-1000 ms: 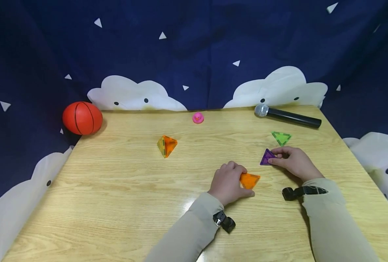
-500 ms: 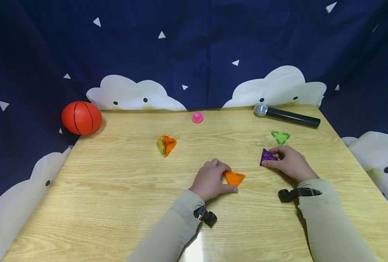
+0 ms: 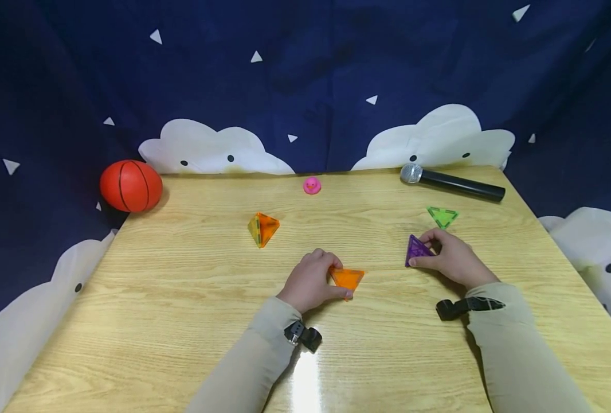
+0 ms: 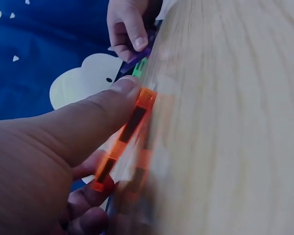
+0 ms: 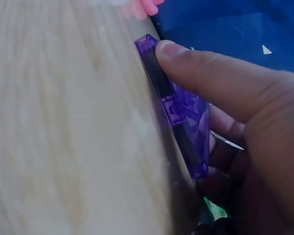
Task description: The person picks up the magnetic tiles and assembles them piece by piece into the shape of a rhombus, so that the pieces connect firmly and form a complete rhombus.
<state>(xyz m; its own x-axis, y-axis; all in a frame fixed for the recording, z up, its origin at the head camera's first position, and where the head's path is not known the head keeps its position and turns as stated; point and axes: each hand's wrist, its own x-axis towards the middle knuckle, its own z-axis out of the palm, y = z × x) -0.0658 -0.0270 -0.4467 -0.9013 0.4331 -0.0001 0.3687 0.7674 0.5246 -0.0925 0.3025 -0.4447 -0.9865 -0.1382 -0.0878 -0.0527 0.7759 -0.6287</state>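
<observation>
One orange tile [image 3: 349,279] (in left hand [image 3: 309,280])

Play corner: cloud-print curtain [image 3: 316,80], pink toy duck [image 3: 312,186]

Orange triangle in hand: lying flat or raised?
Raised, at least along one edge: the left wrist view shows the orange triangle, pinched by the left hand, apart from its reflection.

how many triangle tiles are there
5 visible: orange tile in the left hand, purple tile in the right hand, green tile beyond it, yellow tile joined to another orange tile farther left; more may hide there.
</observation>
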